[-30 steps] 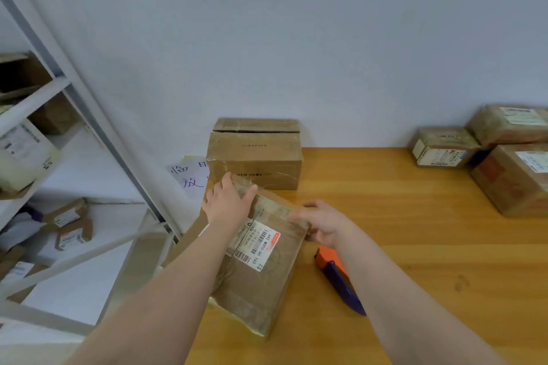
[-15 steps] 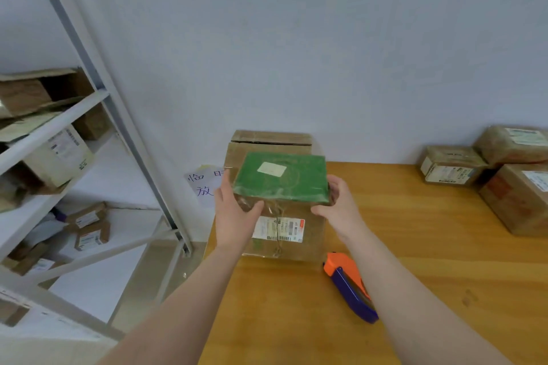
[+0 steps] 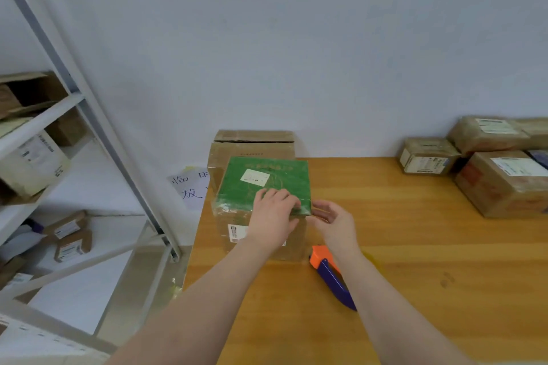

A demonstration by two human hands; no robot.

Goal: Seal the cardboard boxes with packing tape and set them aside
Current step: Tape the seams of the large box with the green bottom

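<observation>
left hand on box, right hand beside

Box label print illegible

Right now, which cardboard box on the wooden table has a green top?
The brown cardboard box under the left hand, nearest the person; the other boxes have brown tops.

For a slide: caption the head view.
Left hand rests on the green-topped box on a wooden table; right hand at its corner, tape dispenser beside.
</observation>
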